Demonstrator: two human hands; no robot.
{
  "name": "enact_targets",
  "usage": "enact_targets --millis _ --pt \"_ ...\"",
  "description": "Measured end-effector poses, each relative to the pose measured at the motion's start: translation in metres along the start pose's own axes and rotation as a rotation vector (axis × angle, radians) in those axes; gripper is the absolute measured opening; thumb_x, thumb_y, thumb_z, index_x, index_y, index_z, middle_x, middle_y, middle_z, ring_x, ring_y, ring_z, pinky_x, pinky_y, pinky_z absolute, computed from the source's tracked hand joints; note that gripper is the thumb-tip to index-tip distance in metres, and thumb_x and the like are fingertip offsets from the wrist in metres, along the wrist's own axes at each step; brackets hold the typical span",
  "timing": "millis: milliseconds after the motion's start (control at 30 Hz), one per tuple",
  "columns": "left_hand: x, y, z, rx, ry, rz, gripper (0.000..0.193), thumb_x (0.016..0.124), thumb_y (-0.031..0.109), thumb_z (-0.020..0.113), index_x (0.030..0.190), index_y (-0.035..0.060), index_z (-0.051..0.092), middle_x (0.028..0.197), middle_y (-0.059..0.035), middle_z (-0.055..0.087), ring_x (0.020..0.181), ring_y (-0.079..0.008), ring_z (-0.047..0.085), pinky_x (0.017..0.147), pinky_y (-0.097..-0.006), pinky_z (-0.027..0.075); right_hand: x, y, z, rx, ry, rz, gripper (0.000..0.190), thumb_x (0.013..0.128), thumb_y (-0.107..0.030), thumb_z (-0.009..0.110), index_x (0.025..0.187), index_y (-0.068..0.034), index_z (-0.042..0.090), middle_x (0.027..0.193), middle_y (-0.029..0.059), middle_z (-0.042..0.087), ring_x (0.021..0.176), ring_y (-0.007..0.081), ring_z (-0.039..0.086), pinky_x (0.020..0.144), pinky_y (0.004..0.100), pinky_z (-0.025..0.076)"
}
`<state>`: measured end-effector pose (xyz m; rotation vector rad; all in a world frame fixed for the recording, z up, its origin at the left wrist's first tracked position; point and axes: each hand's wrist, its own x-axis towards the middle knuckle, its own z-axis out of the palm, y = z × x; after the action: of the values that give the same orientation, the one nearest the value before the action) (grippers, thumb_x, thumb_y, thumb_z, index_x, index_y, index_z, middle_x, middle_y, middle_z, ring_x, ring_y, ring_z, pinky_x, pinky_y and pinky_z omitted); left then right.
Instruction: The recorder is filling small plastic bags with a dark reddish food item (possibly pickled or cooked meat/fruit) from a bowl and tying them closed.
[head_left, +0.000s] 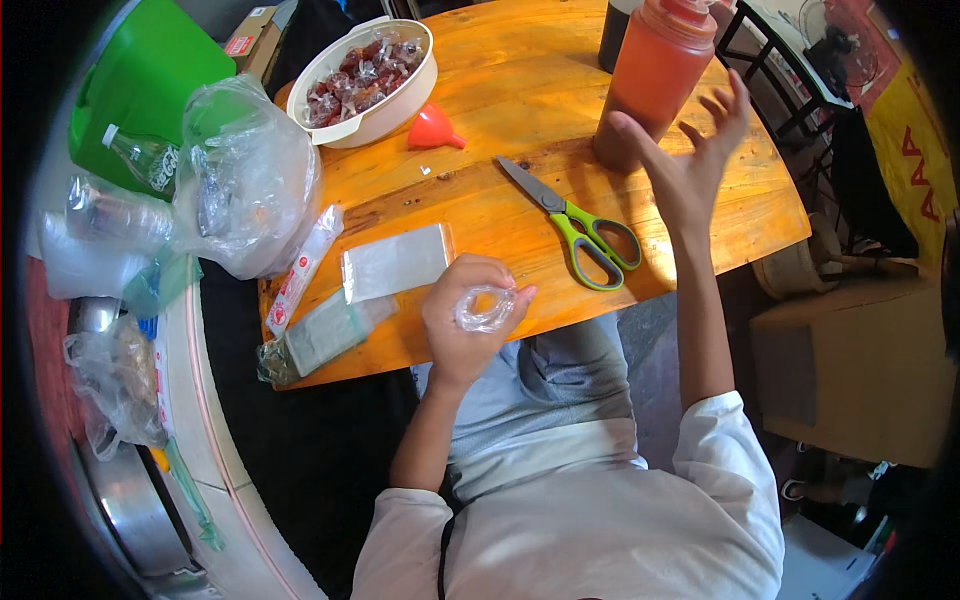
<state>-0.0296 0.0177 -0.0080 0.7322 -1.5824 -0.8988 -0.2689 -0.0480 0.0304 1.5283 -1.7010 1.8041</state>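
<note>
My left hand (466, 319) is wrapped around a small clear plastic bag (486, 309), whose mouth is spread into a ring above the fist. Fingers apart and with nothing in it, my right hand (694, 161) hovers beside a plastic squeeze bottle (656, 71) of orange-red liquid, darker near the bottom; I cannot tell if they touch. Green-handled scissors (570, 221) lie between the hands, blades pointing away. A stack of flat clear plastic bags (397, 259) lies just beyond my left hand. Farther back, a red funnel (433, 129) rests on its side.
An off-white oval tub (367, 131) holds several tied bags of dark red sauce (364, 75) on the wooden table (480, 90). A bulky clear plastic bag (247, 180), a narrow printed packet (304, 270) and a greenish plastic packet (326, 337) line the left side. A dark container (616, 34) stands behind the bottle.
</note>
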Motion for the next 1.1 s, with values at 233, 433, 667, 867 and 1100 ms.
enact_targets --millis 233,433,667,867,1100 --pt "0.01 0.005 -0.005 -0.667 -0.105 -0.477 0.02 0.083 0.008 0.067 0.094 0.0053 0.05 0.079 -0.006 0.053 0.074 -0.0134 0.053 0.072 -0.0282 0.044 0.021 0.013 0.037 0.266 -0.06 0.182 0.089 0.059 -0.017 0.084 0.133 -0.005 0.034 0.114 0.0157 0.056 0.104 0.0268 0.058 0.088 0.0387 0.049" --pt "0.016 -0.004 -0.021 -1.292 -0.067 -0.657 0.019 0.088 0.013 0.062 0.099 0.0093 0.047 0.083 0.0 0.047 0.069 -0.01 0.045 0.069 -0.0281 0.039 0.022 -0.006 0.028 0.525 -0.239 0.052 0.075 0.056 -0.006 0.076 0.125 -0.004 0.046 0.107 0.0125 0.059 0.096 0.0224 0.06 0.086 0.0318 0.049" --pt "0.009 0.02 -0.015 0.144 -0.027 -0.178 0.02 0.076 -0.001 0.072 0.087 0.0035 0.055 0.08 -0.0041 0.057 0.071 -0.0119 0.056 0.066 -0.0238 0.045 0.029 -0.023 -0.019 0.192 -0.626 -0.455 0.073 0.053 -0.01 0.081 0.122 -0.009 0.056 0.11 0.0087 0.062 0.102 0.0278 0.06 0.088 0.0391 0.045" --pt "0.009 0.023 -0.008 0.305 -0.004 -0.045 0.022 0.072 -0.002 0.072 0.086 0.0007 0.057 0.077 -0.0081 0.059 0.069 -0.015 0.059 0.064 -0.0259 0.047 0.032 -0.035 -0.048 -0.189 -0.802 -0.801 0.067 0.053 -0.01 0.076 0.116 -0.024 0.061 0.104 0.0021 0.061 0.098 0.0241 0.058 0.087 0.0394 0.042" --pt "0.012 0.027 0.005 0.342 -0.04 -0.088 0.024 0.07 -0.001 0.071 0.089 -0.0007 0.056 0.08 -0.0151 0.061 0.073 -0.0306 0.063 0.064 -0.0349 0.049 0.032 -0.043 -0.055 -0.337 -0.76 -0.959 0.063 0.055 -0.012 0.074 0.115 -0.027 0.063 0.107 0.0039 0.06 0.101 0.026 0.057 0.09 0.0429 0.044"
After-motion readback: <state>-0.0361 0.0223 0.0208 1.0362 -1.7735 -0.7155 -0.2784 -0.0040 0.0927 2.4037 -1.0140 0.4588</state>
